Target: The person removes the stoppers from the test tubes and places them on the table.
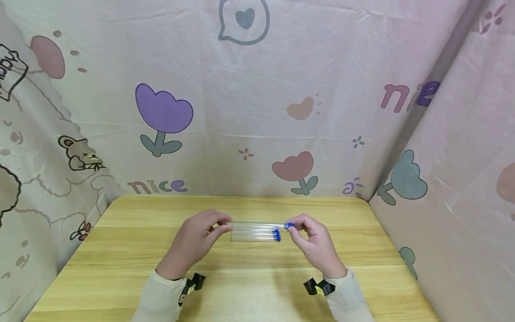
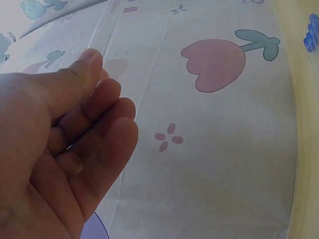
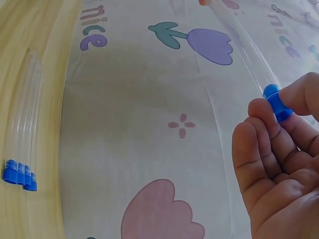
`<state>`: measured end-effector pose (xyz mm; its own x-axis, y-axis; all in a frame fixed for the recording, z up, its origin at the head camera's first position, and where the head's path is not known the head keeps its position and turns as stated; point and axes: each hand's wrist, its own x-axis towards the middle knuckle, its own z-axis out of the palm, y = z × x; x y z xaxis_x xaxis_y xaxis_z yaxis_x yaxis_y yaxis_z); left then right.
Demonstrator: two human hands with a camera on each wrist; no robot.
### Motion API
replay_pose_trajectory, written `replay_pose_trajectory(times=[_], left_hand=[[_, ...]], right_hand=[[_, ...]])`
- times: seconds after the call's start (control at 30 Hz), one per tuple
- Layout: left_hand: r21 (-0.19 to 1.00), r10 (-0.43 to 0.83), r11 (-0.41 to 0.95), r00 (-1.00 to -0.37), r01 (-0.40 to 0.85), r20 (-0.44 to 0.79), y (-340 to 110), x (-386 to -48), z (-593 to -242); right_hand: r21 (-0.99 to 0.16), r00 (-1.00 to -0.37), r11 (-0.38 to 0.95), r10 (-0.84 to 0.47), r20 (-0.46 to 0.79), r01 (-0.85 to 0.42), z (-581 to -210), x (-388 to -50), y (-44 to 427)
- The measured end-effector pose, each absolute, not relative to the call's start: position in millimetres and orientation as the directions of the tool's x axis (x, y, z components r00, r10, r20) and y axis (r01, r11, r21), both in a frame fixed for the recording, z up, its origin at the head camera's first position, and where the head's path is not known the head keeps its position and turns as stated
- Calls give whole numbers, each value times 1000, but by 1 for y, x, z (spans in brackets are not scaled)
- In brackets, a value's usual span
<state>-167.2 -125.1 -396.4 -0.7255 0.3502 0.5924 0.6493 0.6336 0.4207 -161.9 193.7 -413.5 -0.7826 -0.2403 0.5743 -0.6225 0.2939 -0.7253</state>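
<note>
A clear test tube (image 1: 257, 224) with a blue cap (image 3: 278, 103) is held level above the table between two hands. My left hand (image 1: 200, 235) pinches its far end between thumb and fingertips; in the left wrist view that hand's other fingers are bent. My right hand (image 1: 318, 243) pinches the blue cap between thumb and index finger. Beneath the held tube, several more clear test tubes (image 3: 25, 109) lie side by side on the wooden table, blue caps all towards the right. In the head view, the held tube partly covers them.
The light wood table (image 1: 237, 286) runs back to a pale printed cloth (image 1: 241, 112), which also hangs at both sides. A small black camera sits on the left wrist (image 1: 193, 284) and another on the right wrist (image 1: 319, 287).
</note>
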Motion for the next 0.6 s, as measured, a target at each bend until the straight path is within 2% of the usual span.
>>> replay_pose_trajectory(times=[0.33,0.6], left_hand=[[443,349,664,-774,602,528,-124,-167,-396],[439,362,655,-765,615,533,-124,-167,-397]], right_hand=[[-706,-785,347,-212,582,-617,-414,-162,195],[-708,-794,367,-190,578,-603,-414,-163,195]])
